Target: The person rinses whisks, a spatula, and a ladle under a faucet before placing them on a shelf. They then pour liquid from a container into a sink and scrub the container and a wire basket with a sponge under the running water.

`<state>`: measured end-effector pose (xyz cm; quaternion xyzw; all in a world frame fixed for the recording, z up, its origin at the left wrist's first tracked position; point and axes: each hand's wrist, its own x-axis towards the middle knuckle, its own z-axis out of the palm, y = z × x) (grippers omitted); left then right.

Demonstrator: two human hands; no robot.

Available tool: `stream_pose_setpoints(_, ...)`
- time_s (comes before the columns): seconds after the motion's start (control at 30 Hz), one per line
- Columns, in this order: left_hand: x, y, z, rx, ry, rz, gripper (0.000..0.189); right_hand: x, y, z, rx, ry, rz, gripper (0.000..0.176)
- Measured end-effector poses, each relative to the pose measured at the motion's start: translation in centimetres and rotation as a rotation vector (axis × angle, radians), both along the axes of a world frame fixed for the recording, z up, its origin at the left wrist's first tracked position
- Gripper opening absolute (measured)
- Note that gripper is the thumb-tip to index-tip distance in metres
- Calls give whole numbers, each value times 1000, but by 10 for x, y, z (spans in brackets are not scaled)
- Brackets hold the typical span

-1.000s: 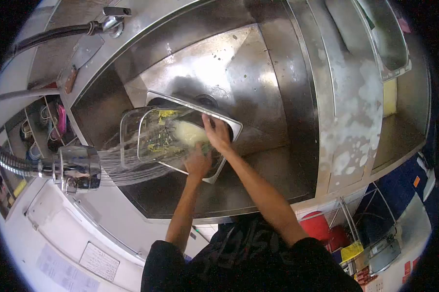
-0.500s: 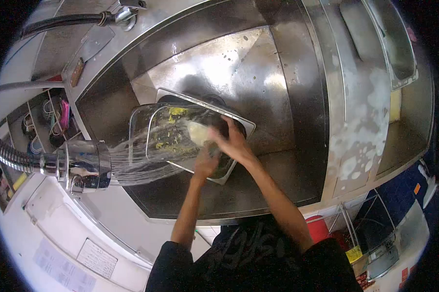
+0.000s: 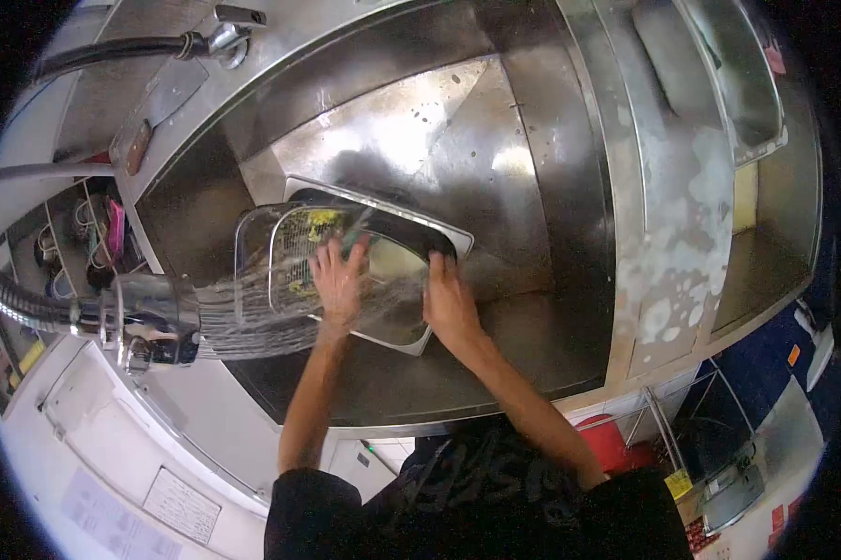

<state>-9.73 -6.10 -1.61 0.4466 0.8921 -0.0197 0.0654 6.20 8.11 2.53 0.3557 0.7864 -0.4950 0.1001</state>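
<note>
A stainless-steel sink (image 3: 532,241) fills the middle of the work area, its walls stained and water-marked; the ledge on the right (image 3: 667,280) carries patches of white foam. From the left, a chrome spray head (image 3: 159,322) discharges water in streams across a metal pan (image 3: 463,242) standing in the sink. Beside the pan's left part shows a wire mesh basket (image 3: 295,238), with bright yellow-green matter (image 3: 323,222) about it. The item in hand, a pale rounded piece (image 3: 392,262), lies within the pan's outline between the hands: creamy yellow-white, smooth-looking, wet, edges blurred by spray. Left hand (image 3: 340,285): fingers spread, not clenched, at the item's left side. Right hand (image 3: 452,303): fingers bent at its right side; whether they grip cannot be determined.
</note>
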Motion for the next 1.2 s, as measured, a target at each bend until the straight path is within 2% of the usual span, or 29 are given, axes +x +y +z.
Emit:
stream_pose_setpoints(0.03, -4, -2, -2, -12, 51, -60, 49, -5, 1, -2, 172, 44, 5, 52)
stream_pose_setpoints(0.07, -8, -5, -3, -18, 103, -125, 47, -11, 4, -5, 165, 36, 0, 52)
stream_pose_setpoints(0.13, -8, -8, -8, -12, 43, -74, 50, -30, 21, -7, 52, 307, -17, 41)
stream_pose_setpoints(0.17, 1, -6, -8, -55, -71, 53, 52, -40, 25, -6, 51, 302, -17, 41)
stream_pose_setpoints(0.2, 11, -6, -5, -101, -181, 181, 54, -51, 24, -5, 50, 408, 29, 36)
stream_pose_setpoints(0.23, 29, -17, -23, -131, -205, 247, 54, -61, 24, -4, 48, 516, 71, 31)
stream_pose_setpoints(0.3, 66, -6, -38, 48, -485, 299, 47, -71, 18, -28, 104, 518, 37, 28)
stream_pose_setpoints(0.37, 89, 3, -32, 405, -647, 353, 41, -78, 23, -44, 198, 530, -15, 26)
stream_pose_setpoints(0.4, 87, 8, -25, 404, -645, 351, 41, -79, 24, -45, 198, 532, -16, 26)
stream_pose_setpoints(0.47, 84, 13, -4, 152, -640, 349, 40, -78, 21, -44, 209, 458, 42, 29)
stream_pose_setpoints(0.5, 76, 12, -6, -148, -621, 275, 50, -78, 23, -44, 155, 357, 70, 32)
stream_pose_setpoints(0.6, 89, 13, -2, -241, -494, 263, 59, -76, 21, -45, 258, 268, 83, 32)
stream_pose_setpoints(0.73, 60, -35, -31, -286, -580, 147, 68, -52, 3, -25, 113, 239, 33, 41)
stream_pose_setpoints(0.77, 45, -45, -31, -371, -441, 28, 71, -40, -1, -26, 324, 401, 51, 52)
stream_pose_setpoints(0.8, 41, -44, -24, -453, -304, -88, 73, -29, -2, -22, 324, 392, 54, 52)
stream_pose_setpoints(0.83, 43, -39, -18, -453, -309, -92, 73, -21, -2, -18, 242, 200, 174, 57)
stream_pose_setpoints(0.87, 46, -35, -11, -511, -327, 52, 71, -19, -3, -16, 155, 14, 292, 63)
stream_pose_setpoints(0.9, 48, -29, -1, -569, -337, 201, 69, -28, -5, -17, 228, -11, 311, 70)
stream_pose_setpoints(0.93, 64, -32, -3, -574, -324, 205, 69, -39, -4, -19, 223, 3, 309, 70)
stream_pose_setpoints(1.0, 102, -37, -20, -159, -707, 397, 56, -60, 3, -29, 196, 85, 337, 65)
stream_pose_setpoints(1.03, 103, -23, -10, -165, -713, 384, 56, -67, 7, -30, 195, 77, 324, 65)
stream_pose_setpoints(1.1, 111, -7, 14, 367, -1246, 660, 54, -69, 12, -30, 158, 148, 269, 47)
stream_pose_setpoints(1.13, 113, -15, 11, 367, -1249, 675, 54, -71, 13, -34, 138, 194, 254, 40)
stream_pose_setpoints(1.17, 106, -25, 4, 144, -997, 420, 51, -74, 13, -48, 313, 315, 159, 36)
stream_pose_setpoints(1.2, 94, -22, 2, -68, -732, 163, 49, -76, 12, -48, 319, 323, 165, 36)
